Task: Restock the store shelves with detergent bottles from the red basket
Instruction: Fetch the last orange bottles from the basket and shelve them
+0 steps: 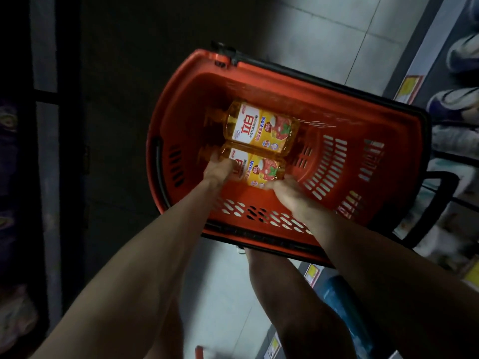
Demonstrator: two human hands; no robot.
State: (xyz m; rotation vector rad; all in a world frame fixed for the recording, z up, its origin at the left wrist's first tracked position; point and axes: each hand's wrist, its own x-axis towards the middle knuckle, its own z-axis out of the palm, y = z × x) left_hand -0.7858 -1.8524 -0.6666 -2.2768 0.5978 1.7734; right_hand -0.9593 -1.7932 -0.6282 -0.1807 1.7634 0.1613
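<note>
I see two bottles lying side by side on the bottom of the red basket [186, 81], touching along their long sides. Both of my hands are on the near bottle [260, 172]. The left hand [217, 171] curls round its left end and the right hand [286, 191] grips its right end. The far bottle [261, 128] lies untouched just beyond it, towards the basket's left half.

The basket sits on the floor [324, 35], which is pale grey tile with thin joints. It has slotted walls, and a black handle [324, 76] lies along its far rim.

To the right runs a low shelf [425, 47] with pale packs on it, too blurred for me to name. A yellow price tag [412, 86] with a red border is on its edge, and another tag [312, 274] is nearer me. The left side of the aisle is dark, and I can only make out an upright rack [44, 99] there.

Both bottles hold amber liquid. Each wears a yellow label with a white panel at the left and a picture of red fruit with green leaves at the right. On the far bottle the panel reads "立白" in big red characters. On the near one my left hand covers part of the same panel. The smaller print is too fine for me to read.
</note>
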